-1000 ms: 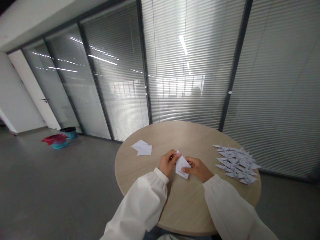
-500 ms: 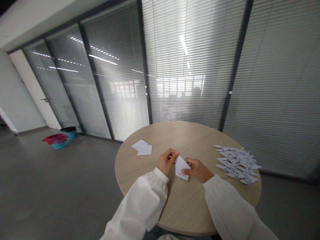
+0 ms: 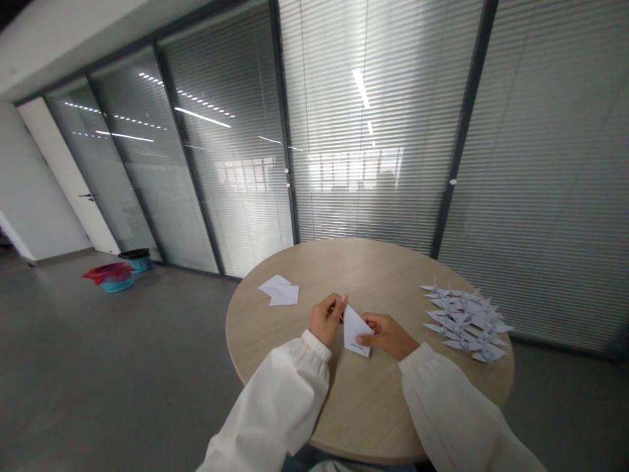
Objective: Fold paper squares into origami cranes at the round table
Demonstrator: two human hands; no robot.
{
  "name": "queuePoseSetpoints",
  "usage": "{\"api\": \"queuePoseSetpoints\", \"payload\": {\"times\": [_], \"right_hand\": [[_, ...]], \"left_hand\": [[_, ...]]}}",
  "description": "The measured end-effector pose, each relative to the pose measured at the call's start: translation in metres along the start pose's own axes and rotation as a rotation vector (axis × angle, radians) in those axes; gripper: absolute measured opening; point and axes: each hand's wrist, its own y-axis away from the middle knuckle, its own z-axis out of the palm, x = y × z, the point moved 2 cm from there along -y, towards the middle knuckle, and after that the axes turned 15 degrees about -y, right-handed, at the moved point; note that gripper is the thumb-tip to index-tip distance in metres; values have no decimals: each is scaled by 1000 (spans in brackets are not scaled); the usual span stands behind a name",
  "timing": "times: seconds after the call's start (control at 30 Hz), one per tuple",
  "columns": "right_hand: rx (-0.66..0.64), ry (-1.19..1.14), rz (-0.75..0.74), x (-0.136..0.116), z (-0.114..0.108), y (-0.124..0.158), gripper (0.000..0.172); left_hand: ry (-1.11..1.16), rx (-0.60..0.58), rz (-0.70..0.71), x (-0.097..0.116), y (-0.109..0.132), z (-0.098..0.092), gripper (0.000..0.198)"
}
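Observation:
A folded white sheet of paper [image 3: 354, 326] is held between my two hands, just above the middle of the round table. My left hand [image 3: 327, 318] pinches its upper left corner between thumb and fingers. On the other side, my right hand [image 3: 388, 333] grips the right edge, thumb laid over the front face. Some small dark print shows near the paper's lower edge, partly covered by the right thumb. To the right lies a cluster of several folded paper cranes [image 3: 466, 321]. Flat white pieces of paper [image 3: 281, 290] overlap each other on the left.
The round wooden table [image 3: 363, 269] has a pale grain top. Behind it stands a glass partition with blinds [image 3: 373, 131]. On the floor at far left are a bin with a red liner [image 3: 111, 275] and one with a black liner [image 3: 138, 260].
The left hand and the paper's top corner have shifted slightly left, and the paper is turned a little. Both hands keep their hold; everything else stays put.

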Motion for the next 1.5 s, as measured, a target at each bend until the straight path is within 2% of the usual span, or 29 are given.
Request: {"api": "queuePoseSetpoints", "payload": {"times": [0.23, 0.4, 0.5, 0.63, 0.77, 0.9, 1.0, 1.2, 1.5], "right_hand": [[-7, -23, 15, 0, 2, 1, 36], [5, -26, -4, -5, 4, 1, 34], [50, 45, -38, -12, 5, 3, 32], [101, 119, -83, -15, 2, 2, 32], [252, 97, -137, -13, -8, 1, 32], [411, 72, -201, -14, -15, 2, 33], [424, 26, -203, -17, -14, 2, 35], [410, -4, -207, -19, -9, 3, 35], [414, 24, -168, -17, -12, 3, 37]], "left_hand": [[-182, 44, 40, -3, 0, -1, 46], [-196, 46, 42, -2, 0, -2, 45], [-143, 46, 28, -4, -2, -2, 44], [-77, -15, -3, -8, -3, 3, 41], [-17, -47, 50, -8, -3, 8, 34], [-64, -53, 167, -6, 0, 12, 67], [-104, -95, 233, -7, 2, 16, 74], [-171, -107, 266, -7, 2, 15, 62], [-96, -70, 141, -7, 0, 10, 38]]}}
